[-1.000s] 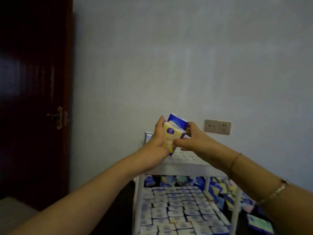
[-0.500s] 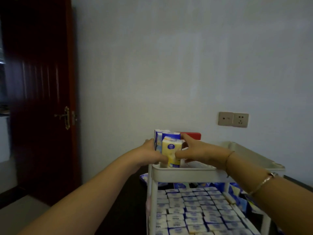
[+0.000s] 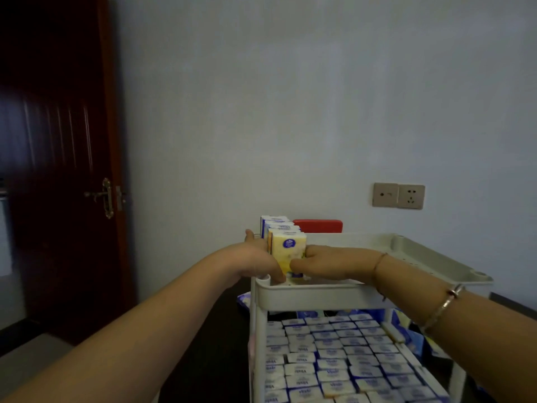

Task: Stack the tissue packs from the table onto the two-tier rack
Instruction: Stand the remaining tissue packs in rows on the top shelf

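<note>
A dark wooden door (image 3: 58, 170) fills the nine o'clock side, and from seven o'clock the left hand (image 3: 257, 261) reaches to the near left corner of the white rack (image 3: 313, 295), fingers curled against the left face of a yellow tissue pack (image 3: 289, 253) standing upright on the top tier. The right hand (image 3: 322, 263), coming from four o'clock, pinches the same pack's right face; more upright packs (image 3: 276, 225) line up behind it. Rows of flat packs (image 3: 343, 362) fill the lower tier at five o'clock, and a wall socket (image 3: 398, 195) sits at three o'clock.
</note>
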